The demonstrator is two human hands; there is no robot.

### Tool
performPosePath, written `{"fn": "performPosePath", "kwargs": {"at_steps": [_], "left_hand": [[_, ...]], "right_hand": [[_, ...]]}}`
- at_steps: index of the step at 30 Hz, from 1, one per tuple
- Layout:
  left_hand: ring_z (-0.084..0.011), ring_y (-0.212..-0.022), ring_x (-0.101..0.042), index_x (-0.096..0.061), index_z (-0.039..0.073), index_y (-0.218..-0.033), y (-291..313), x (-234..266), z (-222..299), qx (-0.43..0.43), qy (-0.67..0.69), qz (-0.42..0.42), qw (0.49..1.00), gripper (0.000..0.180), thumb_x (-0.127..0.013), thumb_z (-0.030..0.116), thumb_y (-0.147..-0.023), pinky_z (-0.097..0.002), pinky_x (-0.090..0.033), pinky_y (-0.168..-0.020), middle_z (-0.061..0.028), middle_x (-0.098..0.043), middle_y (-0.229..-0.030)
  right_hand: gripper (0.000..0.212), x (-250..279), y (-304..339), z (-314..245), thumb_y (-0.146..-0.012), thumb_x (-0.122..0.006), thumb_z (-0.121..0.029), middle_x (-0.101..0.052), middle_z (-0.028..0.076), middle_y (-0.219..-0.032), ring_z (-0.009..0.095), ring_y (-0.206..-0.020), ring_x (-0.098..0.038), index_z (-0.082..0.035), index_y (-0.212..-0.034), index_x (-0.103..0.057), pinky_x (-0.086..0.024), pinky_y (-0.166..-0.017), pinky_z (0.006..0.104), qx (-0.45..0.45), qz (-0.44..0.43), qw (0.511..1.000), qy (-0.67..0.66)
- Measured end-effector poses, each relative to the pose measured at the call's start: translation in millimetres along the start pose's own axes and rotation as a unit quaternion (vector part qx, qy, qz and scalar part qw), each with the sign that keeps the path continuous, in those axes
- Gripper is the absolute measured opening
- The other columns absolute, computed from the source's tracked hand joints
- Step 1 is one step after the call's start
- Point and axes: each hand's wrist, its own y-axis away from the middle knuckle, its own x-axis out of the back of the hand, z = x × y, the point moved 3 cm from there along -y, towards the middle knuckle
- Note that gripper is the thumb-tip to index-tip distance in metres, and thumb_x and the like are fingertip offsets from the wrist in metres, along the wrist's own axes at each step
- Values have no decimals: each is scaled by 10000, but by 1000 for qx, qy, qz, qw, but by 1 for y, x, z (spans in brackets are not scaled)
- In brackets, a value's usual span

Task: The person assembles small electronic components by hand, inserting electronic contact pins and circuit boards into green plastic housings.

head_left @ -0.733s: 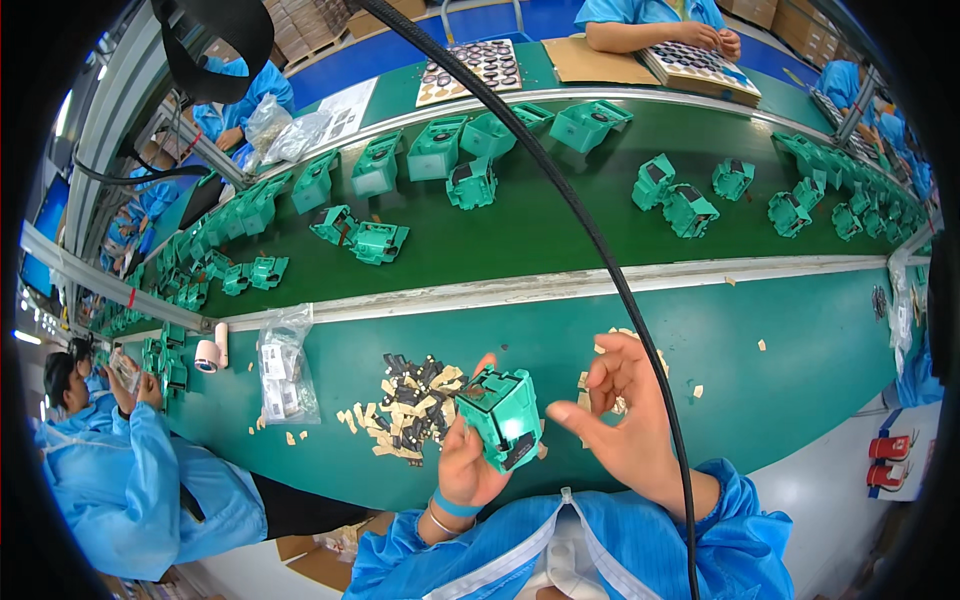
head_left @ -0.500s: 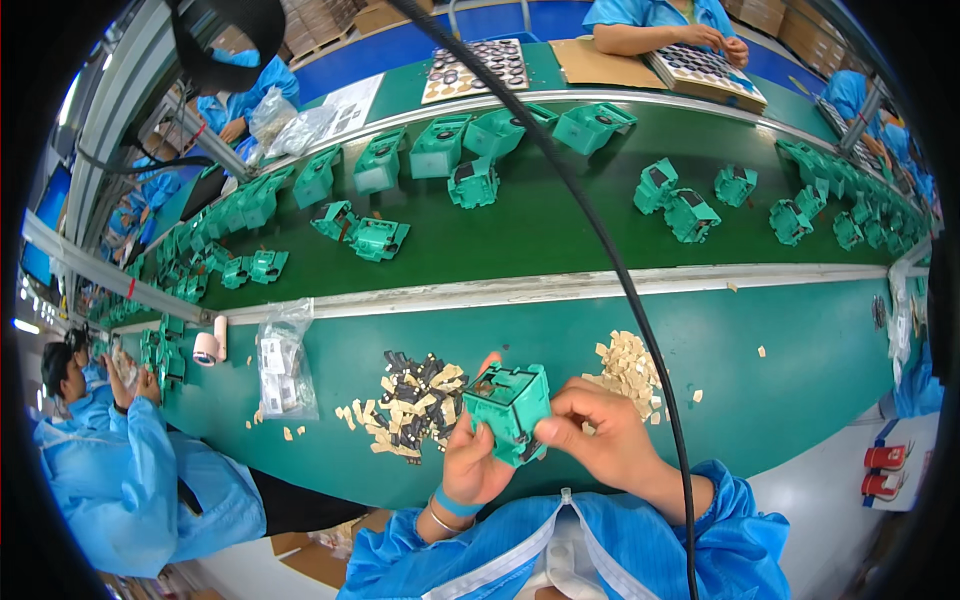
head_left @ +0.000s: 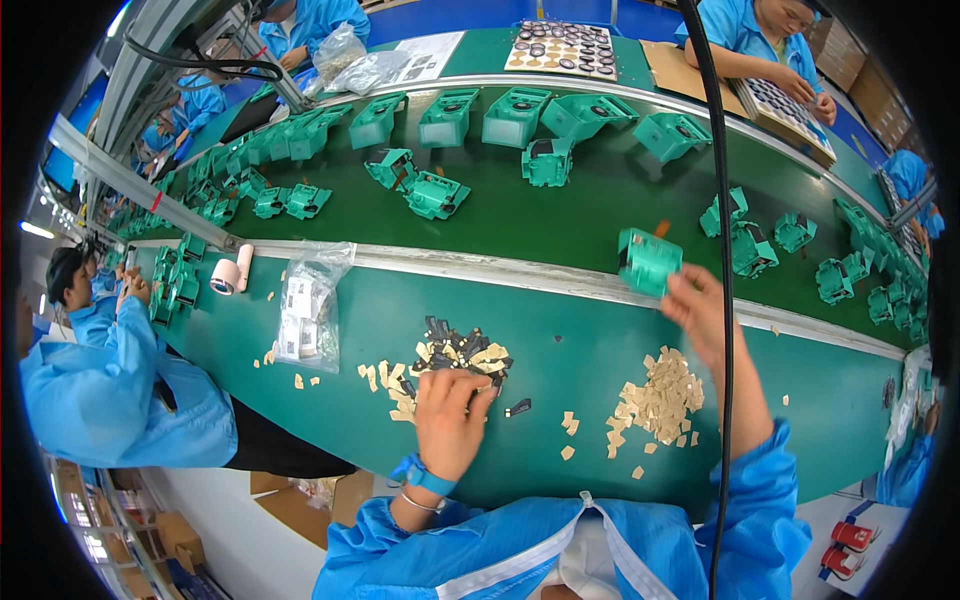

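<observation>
Holding the housing (head_left: 648,262) like that, out at the rail (head_left: 500,276) between the worktop (head_left: 540,455) and the green belt (head_left: 560,222), looks fine for something this boxy. It's in the right hand (head_left: 702,305), and that grip is pinching it by the lower corner nearest the person, thumb and fingers only, no palm. Can't tell how high it is above the rail.

My guess is it's light, since one corner pinch carries the whole thing. Looks like stiff moulded plastic, so I wouldn't worry about it squashing. The smooth faces might be a bit slick though, and a corner hold could let it swivel. Personally I'd go for two opposite outer walls, and keep off the little brown tab (head_left: 662,229) sticking up from the top, which looks thin and probably bends easily. The housing's a bit blurred, so finer detail is anyone's guess.

Left hand (head_left: 452,420) is at the near side of the pile (head_left: 462,343) of black parts and tan strips, fingers curled down. Can't tell if that grip has anything. Those bits look small and feather-light, so fingertips on the edges. One loose black part (head_left: 518,408) lies just right of the hand, easier to pick up.
</observation>
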Motion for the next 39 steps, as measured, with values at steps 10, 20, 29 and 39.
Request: {"fn": "performPosePath", "kwargs": {"at_steps": [10, 20, 29, 39], "left_hand": [[-228, -803, -560, -662, 42, -902, -8, -9, -26, -18, -26, 11, 999, 117, -675, 81, -792, -342, -467, -725, -77, -610, -850], [-128, -799, -629, -461, -11, -1322, 3, -3, 35, 114, 357, -116, 920, 417, -556, 49, -920, -248, -495, -692, -74, -624, -903], [-198, -812, -657, -317, 27, -1396, 4, -5, 72, 61, 320, -116, 938, 657, -619, -69, -820, -293, -520, -680, -120, -622, -939], [-276, -849, -635, -650, -16, -1039, 2, -2, 92, -225, 106, 28, 968, 348, -708, -42, -697, -340, -520, -687, -138, -621, -1000]], "right_hand": [[536, -15, -40, -16, -820, -699, -170, -590, 150, -1118, 171, -883, -627, 34, -1269, -490, -494, -757, 281, 232, 105, 937, 240], [240, -106, 115, 1, -846, -695, -120, -654, 55, -930, 101, -829, -619, -11, -1055, -650, -505, -722, 232, 114, -292, 926, 208], [212, -84, 118, 15, -872, -666, -148, -659, 50, -793, 78, -673, -608, 9, -1008, -620, -498, -597, 221, 1, -293, 948, 127], [95, -64, 143, 21, -877, -636, -65, -657, 104, -837, 146, -718, -635, 1, -937, -603, -525, -642, 250, -231, -268, 923, -151]]}}
